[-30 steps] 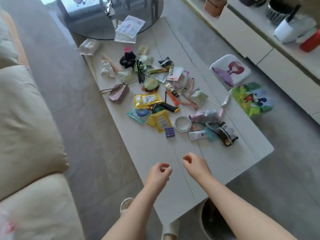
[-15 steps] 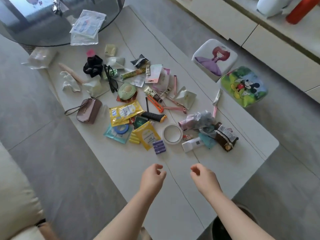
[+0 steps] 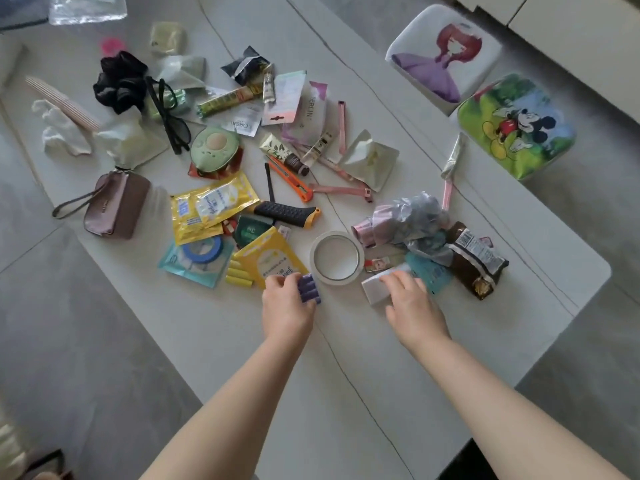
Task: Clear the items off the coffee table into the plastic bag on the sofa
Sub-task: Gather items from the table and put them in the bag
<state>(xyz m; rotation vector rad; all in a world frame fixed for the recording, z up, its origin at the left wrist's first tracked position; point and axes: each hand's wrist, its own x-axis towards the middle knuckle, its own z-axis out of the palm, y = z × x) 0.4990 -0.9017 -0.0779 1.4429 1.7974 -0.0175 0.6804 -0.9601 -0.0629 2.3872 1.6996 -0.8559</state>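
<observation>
I see a long white stone-look coffee table (image 3: 346, 393) on grey floor tiles (image 3: 86, 341). Beside the white tape ring (image 3: 336, 258), my left hand (image 3: 287, 308) pinches purple ribbed sticks (image 3: 309, 288); my right hand (image 3: 414, 308) grips a white tube (image 3: 374, 288).

Soft daylight, slight blur, wide-angle warp

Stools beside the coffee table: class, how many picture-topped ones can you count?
2. The stool with the purple-dress figure stands beyond the table's far right edge; the stool with the cartoon mouse sits just right of it. Others could lie outside the frame.
</observation>
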